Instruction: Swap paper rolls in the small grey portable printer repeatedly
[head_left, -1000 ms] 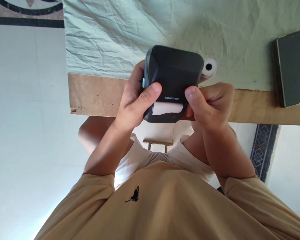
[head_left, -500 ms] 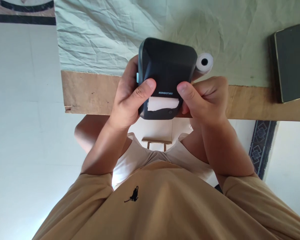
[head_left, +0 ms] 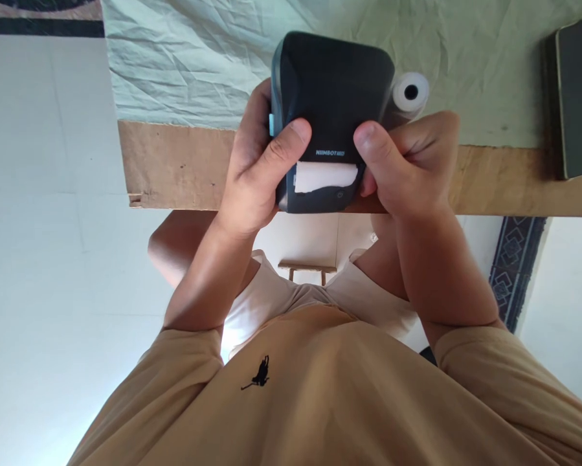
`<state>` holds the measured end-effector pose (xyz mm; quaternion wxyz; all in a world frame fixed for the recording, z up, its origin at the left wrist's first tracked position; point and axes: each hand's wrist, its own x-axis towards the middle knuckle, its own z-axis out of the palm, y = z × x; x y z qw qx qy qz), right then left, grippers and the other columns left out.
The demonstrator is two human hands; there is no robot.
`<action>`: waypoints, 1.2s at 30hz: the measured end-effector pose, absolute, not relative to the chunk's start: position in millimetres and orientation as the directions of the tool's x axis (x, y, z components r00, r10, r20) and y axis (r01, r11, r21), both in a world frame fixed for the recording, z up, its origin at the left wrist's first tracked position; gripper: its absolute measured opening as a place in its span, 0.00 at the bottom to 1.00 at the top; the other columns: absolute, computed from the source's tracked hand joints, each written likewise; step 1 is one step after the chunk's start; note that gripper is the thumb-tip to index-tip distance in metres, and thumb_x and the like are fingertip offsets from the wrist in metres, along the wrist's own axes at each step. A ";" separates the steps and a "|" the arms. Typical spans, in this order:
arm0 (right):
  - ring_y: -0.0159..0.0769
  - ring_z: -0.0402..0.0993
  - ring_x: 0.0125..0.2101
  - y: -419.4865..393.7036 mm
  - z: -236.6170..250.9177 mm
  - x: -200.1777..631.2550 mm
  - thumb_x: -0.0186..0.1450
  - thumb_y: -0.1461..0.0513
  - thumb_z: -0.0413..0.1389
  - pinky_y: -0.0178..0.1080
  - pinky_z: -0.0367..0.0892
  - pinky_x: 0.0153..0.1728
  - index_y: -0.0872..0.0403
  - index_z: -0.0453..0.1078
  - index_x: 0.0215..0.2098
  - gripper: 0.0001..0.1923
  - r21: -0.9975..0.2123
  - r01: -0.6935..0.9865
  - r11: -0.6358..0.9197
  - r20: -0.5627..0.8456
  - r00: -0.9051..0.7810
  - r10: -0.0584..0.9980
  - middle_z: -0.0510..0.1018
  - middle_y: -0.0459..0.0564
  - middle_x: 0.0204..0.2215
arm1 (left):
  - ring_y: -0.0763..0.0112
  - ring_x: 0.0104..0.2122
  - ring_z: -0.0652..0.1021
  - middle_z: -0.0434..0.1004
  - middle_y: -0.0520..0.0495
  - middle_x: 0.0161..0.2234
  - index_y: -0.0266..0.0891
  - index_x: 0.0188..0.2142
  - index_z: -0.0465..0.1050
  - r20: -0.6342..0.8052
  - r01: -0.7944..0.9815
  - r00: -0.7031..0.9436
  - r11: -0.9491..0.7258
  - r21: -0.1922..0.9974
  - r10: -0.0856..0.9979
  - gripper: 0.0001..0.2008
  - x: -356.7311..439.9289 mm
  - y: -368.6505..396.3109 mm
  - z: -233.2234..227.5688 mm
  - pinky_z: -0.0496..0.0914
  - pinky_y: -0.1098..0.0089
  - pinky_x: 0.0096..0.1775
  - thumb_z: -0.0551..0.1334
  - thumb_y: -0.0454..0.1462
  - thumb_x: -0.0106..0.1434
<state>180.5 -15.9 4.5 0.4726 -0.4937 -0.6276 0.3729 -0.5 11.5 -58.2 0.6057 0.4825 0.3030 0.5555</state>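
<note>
A black NIIMBOT label printer (head_left: 332, 97) is held up over the table's near edge between my two hands. A strip of white paper (head_left: 325, 176) with an uneven edge sticks out of its slot. My left hand (head_left: 264, 162) wraps the printer's left side, thumb on the front face, close to a light-blue tab (head_left: 271, 125). Along the right side my right hand (head_left: 410, 165) grips it, thumb pressed near the slot and fingers curled. Behind the printer's right edge a white paper roll (head_left: 410, 92) shows its dark core, partly hidden.
A pale green cloth (head_left: 485, 77) covers most of the wooden table (head_left: 174, 165), whose bare front strip shows. At the right stands a dark, flat-topped object (head_left: 581, 97), cut off by the frame. Below the table edge are my legs and a small wooden stool (head_left: 307, 266).
The printer and both hands sit higher and slightly further right in view. The table has shifted upward too, so the view itself has tilted. The grip looks the same.
</note>
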 end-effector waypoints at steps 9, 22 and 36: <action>0.20 0.52 0.08 -14.3 -2.5 186.5 0.59 0.33 0.58 0.37 0.47 0.13 0.51 0.63 0.07 0.38 -0.912 0.320 0.258 0.240 -0.094 0.966 0.60 0.43 0.05 | 0.65 0.41 0.76 0.73 0.49 0.37 0.42 0.46 0.72 0.145 -0.417 0.253 -0.027 0.908 0.956 0.08 7.5 -10.9 -13.8 0.72 0.65 0.44 0.63 0.41 0.69; 0.18 0.43 0.09 -15.2 -13.7 187.5 0.71 0.59 0.57 0.35 0.47 0.15 0.51 0.45 0.09 0.36 -0.917 0.310 0.250 0.265 0.005 0.964 0.54 0.37 0.05 | 0.79 0.34 0.74 0.70 0.49 0.35 0.31 0.42 0.65 0.118 -0.520 0.152 -0.022 0.854 0.981 0.03 29.3 -28.4 2.4 0.71 0.76 0.43 0.53 0.27 0.73; 0.15 0.45 0.07 -3.4 -13.3 169.4 0.70 0.68 0.56 0.30 0.46 0.15 0.55 0.53 0.05 0.36 -0.928 0.316 0.200 0.226 0.049 0.973 0.49 0.35 0.02 | 0.77 0.43 0.74 0.72 0.53 0.31 0.43 0.34 0.68 0.029 -0.533 0.186 0.076 0.843 0.982 0.13 26.9 -19.9 -1.4 0.66 0.76 0.39 0.52 0.32 0.76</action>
